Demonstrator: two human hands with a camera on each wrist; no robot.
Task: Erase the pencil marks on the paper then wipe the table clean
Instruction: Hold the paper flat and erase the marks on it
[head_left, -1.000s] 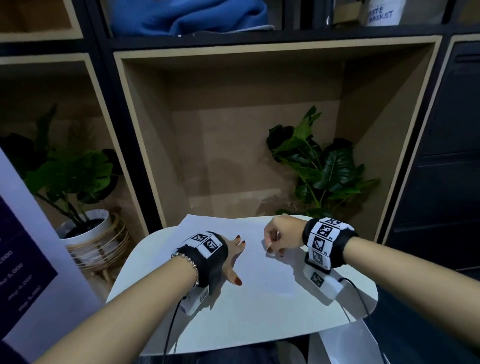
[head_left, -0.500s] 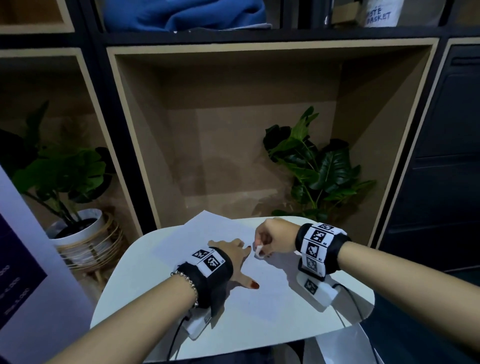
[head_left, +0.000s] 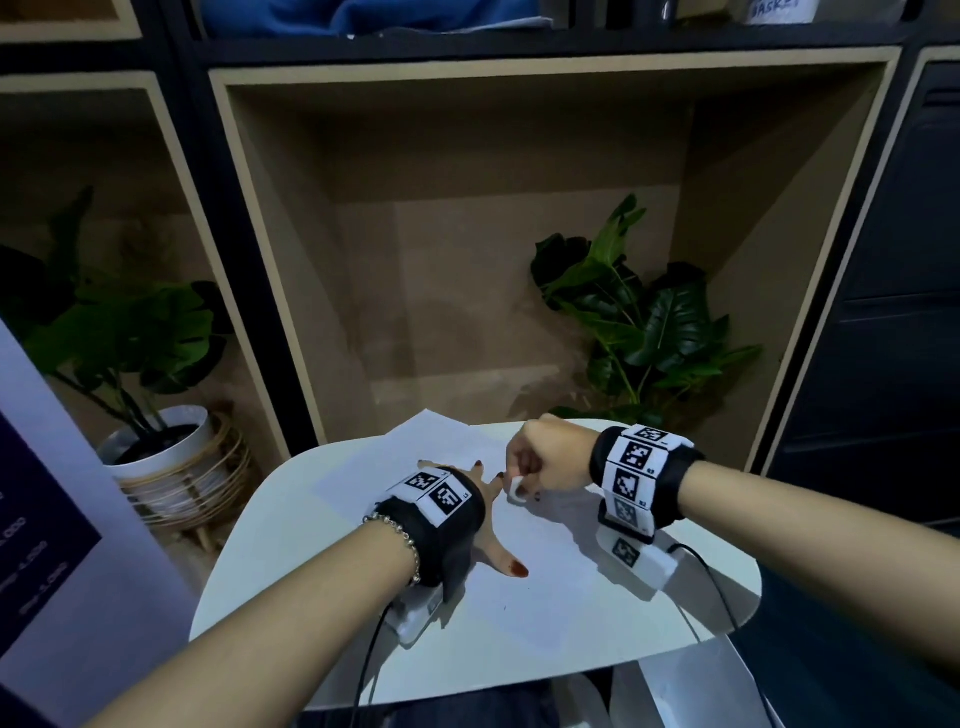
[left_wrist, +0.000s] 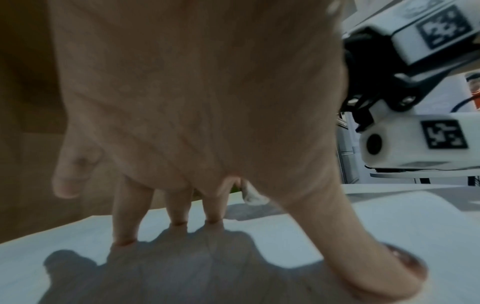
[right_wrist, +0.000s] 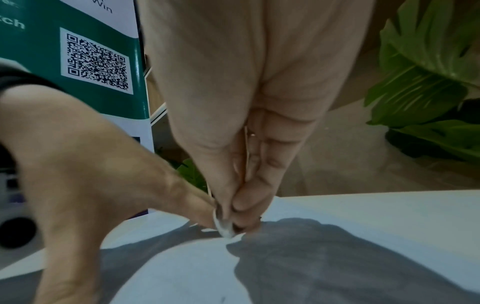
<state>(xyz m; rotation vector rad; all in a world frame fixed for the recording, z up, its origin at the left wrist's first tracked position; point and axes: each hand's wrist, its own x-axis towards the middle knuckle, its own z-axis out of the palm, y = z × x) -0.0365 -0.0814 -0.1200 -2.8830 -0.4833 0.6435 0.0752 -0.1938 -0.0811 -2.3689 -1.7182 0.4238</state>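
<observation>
Both hands nearer camera, eraser (head_left: 514, 489) (white) on paper (head_left: 545, 587)

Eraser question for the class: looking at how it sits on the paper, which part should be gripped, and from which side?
Grip the eraser by its upper part, from above, as the right hand pinches it. Its lower tip must stay bare against the paper, which the left hand presses flat beside it.

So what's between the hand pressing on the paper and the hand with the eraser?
Just a narrow strip of bare paper. In the head view, the left hand nearly reaches the eraser pinched by the right hand.
</observation>
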